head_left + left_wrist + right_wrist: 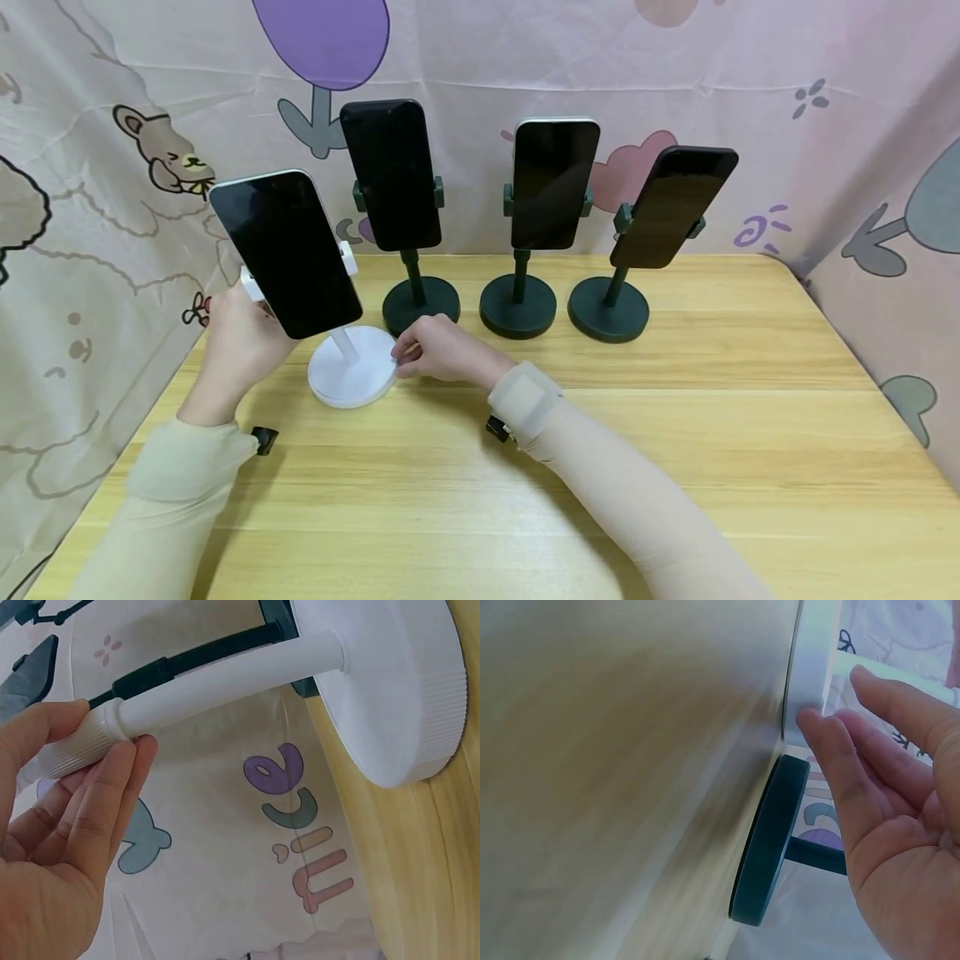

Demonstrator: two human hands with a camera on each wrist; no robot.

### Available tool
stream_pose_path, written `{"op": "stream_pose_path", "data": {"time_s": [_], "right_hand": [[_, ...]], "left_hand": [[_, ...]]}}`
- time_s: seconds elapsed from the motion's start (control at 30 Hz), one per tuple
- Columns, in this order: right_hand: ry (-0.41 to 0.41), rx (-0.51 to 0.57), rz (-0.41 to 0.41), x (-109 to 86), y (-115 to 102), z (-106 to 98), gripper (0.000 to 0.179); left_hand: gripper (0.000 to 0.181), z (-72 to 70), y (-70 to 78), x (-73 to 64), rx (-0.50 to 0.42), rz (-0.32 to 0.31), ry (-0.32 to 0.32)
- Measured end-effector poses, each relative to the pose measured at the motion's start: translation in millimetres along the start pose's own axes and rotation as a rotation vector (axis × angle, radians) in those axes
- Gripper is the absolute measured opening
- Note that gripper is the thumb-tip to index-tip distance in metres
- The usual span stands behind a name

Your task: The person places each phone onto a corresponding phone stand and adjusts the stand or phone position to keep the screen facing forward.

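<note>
A white phone stand point(352, 385) stands at the left of the table, holding a tilted black-screened phone point(288, 254) in its white clamp. Behind that phone, my left hand point(243, 342) grips the stand's upper pole; the left wrist view shows thumb and fingers pinching its ribbed collar point(79, 746). My right hand point(453, 350) is at the right rim of the round white base, its fingertips touching or nearly touching the edge. In the right wrist view, the thumb is apart from the fingers, beside the base's side point(810, 667), and nothing is held between them.
Three dark green stands line the back: left point(431, 292), middle point(517, 307) and right point(609, 310). Each carries a phone with a dark screen. The wooden table point(712, 433) meets a patterned curtain point(465, 50) at the back and sides.
</note>
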State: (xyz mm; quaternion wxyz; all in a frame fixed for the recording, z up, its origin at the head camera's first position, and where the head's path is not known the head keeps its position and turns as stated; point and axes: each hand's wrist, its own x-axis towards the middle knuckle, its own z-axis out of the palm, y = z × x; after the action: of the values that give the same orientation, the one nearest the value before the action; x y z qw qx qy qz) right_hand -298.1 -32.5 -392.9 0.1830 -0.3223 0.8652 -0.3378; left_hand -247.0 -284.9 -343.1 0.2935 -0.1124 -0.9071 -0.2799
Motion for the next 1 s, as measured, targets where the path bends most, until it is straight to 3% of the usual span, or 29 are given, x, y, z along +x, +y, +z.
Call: {"op": "stream_pose_path", "data": {"time_s": [0.23, 0.33, 0.57, 1.0], "right_hand": [[-0.052, 0.012, 0.03, 11.2, -5.1, 0.8, 0.028], [-0.071, 0.006, 0.036, 14.9, -7.0, 1.7, 0.03], [-0.097, -0.015, 0.039, 20.5, -10.9, 6.1, 0.04], [-0.108, -0.093, 0.009, 33.0, -18.1, 13.1, 0.046]], "left_hand": [[0.009, -1.4, -11.2, 2.2, -0.007, 0.059, 0.043], [0.014, -2.7, -15.0, 3.5, -0.009, 0.009, 0.036], [0.046, -5.8, -23.9, 5.0, 0.007, -0.101, 0.01], [0.037, -8.6, -35.3, 7.1, -0.031, -0.134, 0.057]]}}
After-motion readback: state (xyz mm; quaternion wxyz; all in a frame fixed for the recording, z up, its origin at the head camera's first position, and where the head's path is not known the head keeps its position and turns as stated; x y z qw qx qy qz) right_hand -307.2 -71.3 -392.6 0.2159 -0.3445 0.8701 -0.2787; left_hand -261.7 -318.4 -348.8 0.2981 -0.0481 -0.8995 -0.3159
